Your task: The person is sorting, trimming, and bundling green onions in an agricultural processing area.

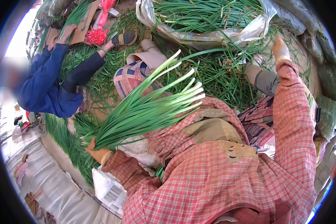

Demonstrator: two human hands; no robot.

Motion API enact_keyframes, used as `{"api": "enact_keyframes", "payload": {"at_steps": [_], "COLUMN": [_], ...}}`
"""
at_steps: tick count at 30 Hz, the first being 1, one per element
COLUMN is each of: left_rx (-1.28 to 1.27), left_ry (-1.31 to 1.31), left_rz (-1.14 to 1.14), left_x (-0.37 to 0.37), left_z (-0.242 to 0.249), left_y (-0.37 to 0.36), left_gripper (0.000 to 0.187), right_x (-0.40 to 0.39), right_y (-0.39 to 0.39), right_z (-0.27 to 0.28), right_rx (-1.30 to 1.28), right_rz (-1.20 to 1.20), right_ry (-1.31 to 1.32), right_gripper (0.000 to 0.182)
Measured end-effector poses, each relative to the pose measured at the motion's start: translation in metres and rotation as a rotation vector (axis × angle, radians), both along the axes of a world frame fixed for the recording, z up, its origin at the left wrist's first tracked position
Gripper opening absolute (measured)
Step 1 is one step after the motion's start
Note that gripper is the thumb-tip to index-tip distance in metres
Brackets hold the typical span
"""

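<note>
A long bunch of green stalks with white ends [149, 106] lies across my lap. Its leafy end is gripped by my left hand [98, 152], in a tan glove, at the lower left; the white ends fan out to the upper right. My right hand [280, 48], also in a tan glove, is stretched far out at the upper right, smeared by motion. It is right of a clear plastic sheet [250, 35] that holds a big heap of green stalks [209, 15]. Whether its fingers hold anything does not show.
A co-worker in a dark blue top [48, 84] sits at the left, both hands on stalks over cardboard [84, 24]. Red ties [98, 35] lie nearby. Loose leaves [224, 76] cover the ground. A white crate [110, 190] stands beside my left elbow; filled bags line the right.
</note>
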State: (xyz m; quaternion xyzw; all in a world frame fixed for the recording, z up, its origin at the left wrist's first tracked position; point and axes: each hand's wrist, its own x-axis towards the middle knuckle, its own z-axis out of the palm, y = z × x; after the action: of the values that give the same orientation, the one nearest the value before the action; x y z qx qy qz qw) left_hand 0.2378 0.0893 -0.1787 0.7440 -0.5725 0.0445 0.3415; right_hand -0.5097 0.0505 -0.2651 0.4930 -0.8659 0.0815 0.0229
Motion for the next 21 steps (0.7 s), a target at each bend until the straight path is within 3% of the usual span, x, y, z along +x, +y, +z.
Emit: {"api": "enact_keyframes", "payload": {"at_steps": [2, 4, 5, 7, 9, 10, 12, 13, 15, 18, 20, 21], "left_rx": [0.084, 0.16, 0.335, 0.676, 0.418, 0.381, 0.313, 0.281, 0.236, 0.166, 0.138, 0.112], "left_ry": [0.18, 0.407, 0.183, -0.276, 0.197, 0.257, 0.379, 0.433, 0.385, 0.12, 0.114, -0.035], "left_rz": [0.101, 0.236, 0.215, 0.166, 0.234, 0.185, 0.086, 0.05, 0.052, 0.132, 0.163, 0.065], "left_x": [0.033, 0.038, 0.032, 0.016, 0.023, 0.039, 0.065, 0.073, 0.052, 0.007, -0.004, 0.003], "left_z": [-0.044, -0.07, -0.066, -0.052, -0.058, -0.063, -0.071, -0.076, -0.064, -0.039, -0.032, -0.03], "left_y": [0.021, 0.029, 0.03, 0.033, 0.042, 0.045, 0.05, 0.056, 0.054, 0.049, 0.042, 0.038], "left_gripper": [0.028, 0.026, 0.025, 0.026, 0.027, 0.028, 0.029, 0.024, 0.016, 0.018, 0.024, 0.027], "right_x": [0.003, 0.053, 0.096, 0.193, 0.256, 0.281, 0.315, 0.323, 0.328, 0.316, 0.31, 0.305], "right_y": [0.024, 0.032, 0.025, 0.014, 0.005, 0.001, -0.005, -0.008, -0.007, -0.002, 0.003, 0.0], "right_z": [0.004, 0.011, 0.02, 0.07, 0.089, 0.095, 0.093, 0.085, 0.072, 0.079, 0.082, 0.088], "right_rx": [0.455, 0.131, -0.099, -0.237, -0.229, -0.21, 0.074, 0.187, 0.306, 0.515, 0.464, 0.429], "right_rz": [-0.102, 0.297, 0.42, 0.609, 0.792, 0.856, 0.932, 0.953, 0.979, 1.068, 1.143, 1.174], "right_ry": [0.138, -0.053, -0.44, -0.563, -0.462, -0.387, -0.325, -0.474, -0.78, -0.942, -0.905, -0.899], "right_gripper": [0.036, 0.034, 0.03, 0.025, 0.023, 0.024, 0.027, 0.028, 0.024, 0.02, 0.02, 0.02]}}
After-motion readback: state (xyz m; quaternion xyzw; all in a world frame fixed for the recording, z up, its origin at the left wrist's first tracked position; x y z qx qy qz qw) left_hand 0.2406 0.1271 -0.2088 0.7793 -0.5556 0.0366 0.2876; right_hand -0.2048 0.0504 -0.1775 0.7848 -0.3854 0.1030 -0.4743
